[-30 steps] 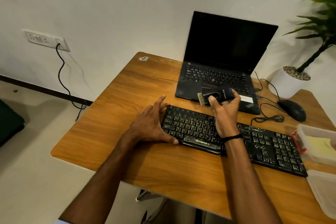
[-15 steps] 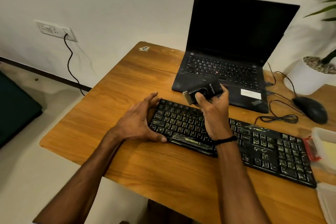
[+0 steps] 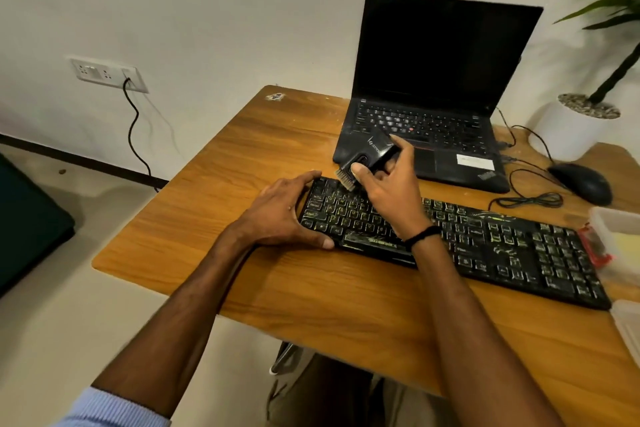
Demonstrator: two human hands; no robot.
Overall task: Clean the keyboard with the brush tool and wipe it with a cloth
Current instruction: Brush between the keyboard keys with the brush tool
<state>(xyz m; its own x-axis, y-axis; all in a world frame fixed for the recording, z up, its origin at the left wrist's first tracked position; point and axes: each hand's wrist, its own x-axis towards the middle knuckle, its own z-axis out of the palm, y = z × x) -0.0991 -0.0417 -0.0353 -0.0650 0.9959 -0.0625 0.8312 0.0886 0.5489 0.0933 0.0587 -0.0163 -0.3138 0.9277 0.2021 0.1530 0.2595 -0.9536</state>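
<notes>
Head view: a black keyboard (image 3: 485,246) lies slantwise on the wooden table (image 3: 277,295), its left end near the middle of the table and its right end close to the right edge. The left hand (image 3: 280,215) rests at the keyboard's left end with its fingers spread and fairly straight: the thumb lies along the front edge and the other fingers reach round the far left corner. The right hand (image 3: 391,194), with a black band (image 3: 422,236) on its wrist, is raised above the left half of the keys and grips the brush tool (image 3: 372,152). The thumb is pressed on the tool's near side and the fingers are curled round its far side. The tool's black body tilts up toward the laptop, and its tan bristles point down at the top row of keys near the far left corner; whether they touch the keys cannot be told.

An open laptop (image 3: 433,97) with a dark screen stands at the far edge. A black mouse (image 3: 581,184) and its coiled cable (image 3: 530,199) lie toward the far right corner. A clear plastic container (image 3: 609,218) sits at the right edge, just beside the keyboard's right end.
</notes>
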